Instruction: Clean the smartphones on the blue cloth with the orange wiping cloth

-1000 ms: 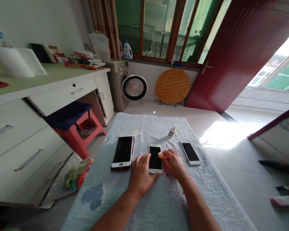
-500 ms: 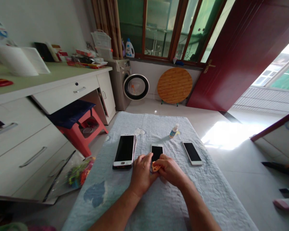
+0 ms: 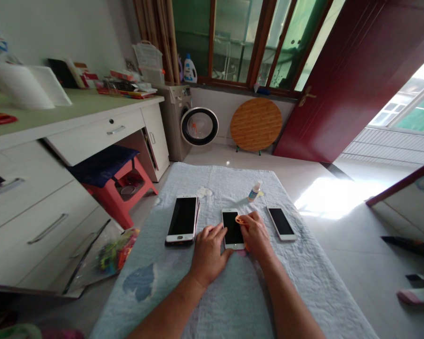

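Observation:
A white smartphone (image 3: 232, 234) with a dark screen lies face up on the cloth-covered table. My left hand (image 3: 209, 249) steadies it, fingertips on its left edge and thumb by its lower left corner. An orange cloth (image 3: 239, 220) is pinched in my right hand (image 3: 256, 235), at the upper right edge of the screen. To the left is a stack of phones, a larger white phone (image 3: 182, 218) on top. Another white phone (image 3: 281, 223) lies to the right. Beyond it stands a small spray bottle (image 3: 254, 192) with a white top.
A pale blue quilted cloth (image 3: 226, 176) covers the table. At left are a white desk (image 3: 95, 127), a red stool (image 3: 137, 188) and a plastic bag (image 3: 109, 254). Behind are a washing machine (image 3: 175, 120) with its door open and a round wooden board (image 3: 256, 124).
My right hand has moved up and to the right with the orange cloth, from the lower part of the phone to its upper right edge. The left hand stays nearly in place.

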Available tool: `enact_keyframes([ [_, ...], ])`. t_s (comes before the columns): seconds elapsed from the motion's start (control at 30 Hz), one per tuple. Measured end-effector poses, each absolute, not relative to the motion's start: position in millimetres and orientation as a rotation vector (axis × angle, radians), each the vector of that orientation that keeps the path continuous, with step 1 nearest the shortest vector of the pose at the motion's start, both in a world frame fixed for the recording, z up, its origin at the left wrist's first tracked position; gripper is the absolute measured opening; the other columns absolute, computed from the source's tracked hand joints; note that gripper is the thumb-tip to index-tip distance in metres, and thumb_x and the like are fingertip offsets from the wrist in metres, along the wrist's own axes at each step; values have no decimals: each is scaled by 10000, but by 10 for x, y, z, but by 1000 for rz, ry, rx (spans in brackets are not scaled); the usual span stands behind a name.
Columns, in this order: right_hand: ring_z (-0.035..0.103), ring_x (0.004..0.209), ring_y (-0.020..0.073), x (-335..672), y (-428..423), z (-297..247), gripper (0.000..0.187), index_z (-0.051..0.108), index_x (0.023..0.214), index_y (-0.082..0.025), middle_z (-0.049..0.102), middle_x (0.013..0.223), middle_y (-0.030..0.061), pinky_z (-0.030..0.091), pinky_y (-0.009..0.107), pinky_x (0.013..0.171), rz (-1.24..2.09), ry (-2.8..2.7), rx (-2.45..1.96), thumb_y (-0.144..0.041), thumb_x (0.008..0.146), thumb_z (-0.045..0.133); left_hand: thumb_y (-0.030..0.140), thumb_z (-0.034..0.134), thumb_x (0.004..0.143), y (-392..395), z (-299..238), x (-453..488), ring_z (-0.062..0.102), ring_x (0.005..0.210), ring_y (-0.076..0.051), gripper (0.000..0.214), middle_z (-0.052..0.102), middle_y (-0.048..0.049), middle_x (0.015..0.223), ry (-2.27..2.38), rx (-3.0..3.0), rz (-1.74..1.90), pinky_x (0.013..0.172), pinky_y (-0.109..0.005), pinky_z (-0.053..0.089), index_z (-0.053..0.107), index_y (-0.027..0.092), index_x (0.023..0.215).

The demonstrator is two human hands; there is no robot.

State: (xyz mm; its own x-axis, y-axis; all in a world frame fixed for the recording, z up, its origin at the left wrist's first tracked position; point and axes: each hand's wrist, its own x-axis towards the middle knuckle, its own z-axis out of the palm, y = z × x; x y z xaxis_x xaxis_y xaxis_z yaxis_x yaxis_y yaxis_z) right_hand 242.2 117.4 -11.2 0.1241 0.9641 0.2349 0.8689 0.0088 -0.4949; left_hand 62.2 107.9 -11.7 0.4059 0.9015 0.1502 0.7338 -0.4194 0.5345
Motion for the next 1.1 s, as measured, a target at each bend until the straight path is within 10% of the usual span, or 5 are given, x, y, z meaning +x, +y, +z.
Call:
enact_keyframes([
  [0.3, 574, 844, 163, 2443, 1139, -93, 281, 706, 1072, -281, 600, 915, 42, 423, 251, 780, 341, -1828, -1911, -270, 938, 459, 360, 647, 845, 1097, -87, 610, 419, 1289, -265, 513, 481, -26, 1453, 1362, 2319, 515, 1063, -413, 333, 538, 211, 1324],
  [0.77, 633, 754, 139, 2651, 945, 294, 263, 761, 822, -220, 708, 825, 6, 468, 214, 676, 1310, -1956, -1564, -100, 685, 570, 292, 612, 869, 1131, -79, 618, 426, 1278, -262, 492, 488, -20, 1447, 1378, 2347, 471, 1054, -410, 349, 520, 211, 1345],
  [1.1, 602, 717, 134, 2657, 1060, 79, 222, 738, 848, -187, 666, 844, 25, 450, 226, 652, 952, -1767, -1690, -173, 708, 565, 255, 595, 861, 1140, -81, 600, 421, 1279, -252, 481, 483, -16, 1452, 1351, 2338, 466, 1044, -412, 352, 530, 237, 1337],
])
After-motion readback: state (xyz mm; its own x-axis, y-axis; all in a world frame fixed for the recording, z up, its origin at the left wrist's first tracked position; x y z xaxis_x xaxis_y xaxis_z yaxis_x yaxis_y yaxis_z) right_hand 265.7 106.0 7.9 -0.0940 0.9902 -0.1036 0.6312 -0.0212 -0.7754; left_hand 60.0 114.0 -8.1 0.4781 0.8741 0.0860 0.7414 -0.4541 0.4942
